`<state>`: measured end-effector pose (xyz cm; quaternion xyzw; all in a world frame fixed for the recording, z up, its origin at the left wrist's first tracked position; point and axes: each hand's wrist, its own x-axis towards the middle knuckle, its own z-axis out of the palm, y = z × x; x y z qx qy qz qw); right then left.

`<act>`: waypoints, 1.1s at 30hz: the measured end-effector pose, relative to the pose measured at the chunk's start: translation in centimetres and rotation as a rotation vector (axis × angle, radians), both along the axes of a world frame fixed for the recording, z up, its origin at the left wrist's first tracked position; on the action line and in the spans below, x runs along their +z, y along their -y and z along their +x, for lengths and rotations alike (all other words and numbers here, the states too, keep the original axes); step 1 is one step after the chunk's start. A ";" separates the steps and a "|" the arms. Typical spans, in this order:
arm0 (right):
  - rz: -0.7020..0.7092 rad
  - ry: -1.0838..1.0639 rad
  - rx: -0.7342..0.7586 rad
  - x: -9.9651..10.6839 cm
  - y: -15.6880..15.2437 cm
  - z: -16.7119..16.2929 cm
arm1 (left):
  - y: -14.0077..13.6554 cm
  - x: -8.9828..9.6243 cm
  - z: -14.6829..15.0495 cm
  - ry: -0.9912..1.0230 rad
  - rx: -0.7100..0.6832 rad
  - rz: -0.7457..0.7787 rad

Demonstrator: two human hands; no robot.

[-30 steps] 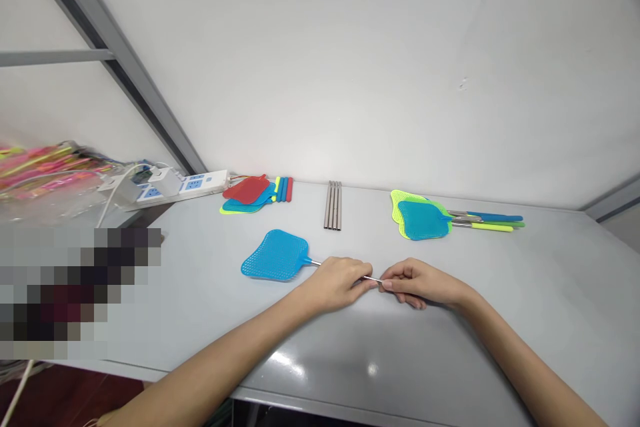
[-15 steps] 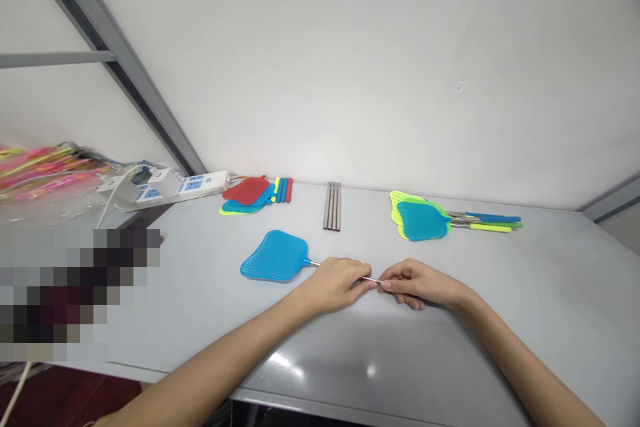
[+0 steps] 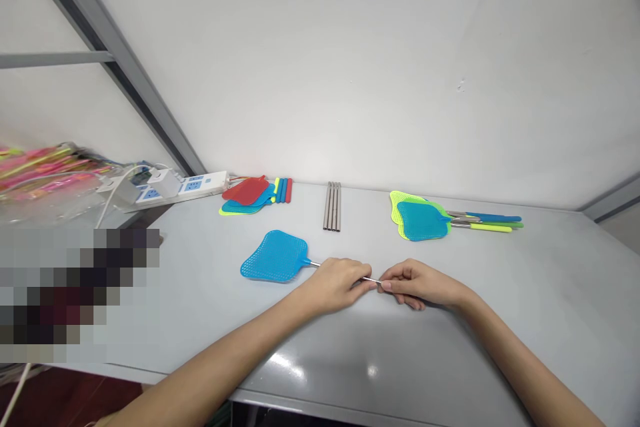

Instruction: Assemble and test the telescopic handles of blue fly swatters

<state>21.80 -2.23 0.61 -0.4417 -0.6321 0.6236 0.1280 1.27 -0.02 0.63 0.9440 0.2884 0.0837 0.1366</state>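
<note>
A blue fly swatter (image 3: 276,256) lies near the middle of the grey table, its perforated head pointing left and its thin metal rod running right. My left hand (image 3: 341,283) is closed over the rod, just right of the blue head. My right hand (image 3: 419,282) pinches the rod's right end between thumb and fingers, so that tip is hidden. A short bare stretch of rod shows between the two hands. Behind them, several metal rods (image 3: 332,207) lie side by side. No grip is visible on the held swatter's rod.
Fly swatters (image 3: 423,221) with coloured grips are stacked at the back right. At the back left lie red, blue and yellow swatter heads (image 3: 246,191) beside coloured grips (image 3: 283,190). A white power strip (image 3: 203,183) and a plastic bag of colourful items (image 3: 47,177) are farther left.
</note>
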 end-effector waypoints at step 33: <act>0.645 0.243 -0.142 9.5 -6.6 -1.3 | -6.2 9.3 2.1 0.113 0.166 0.424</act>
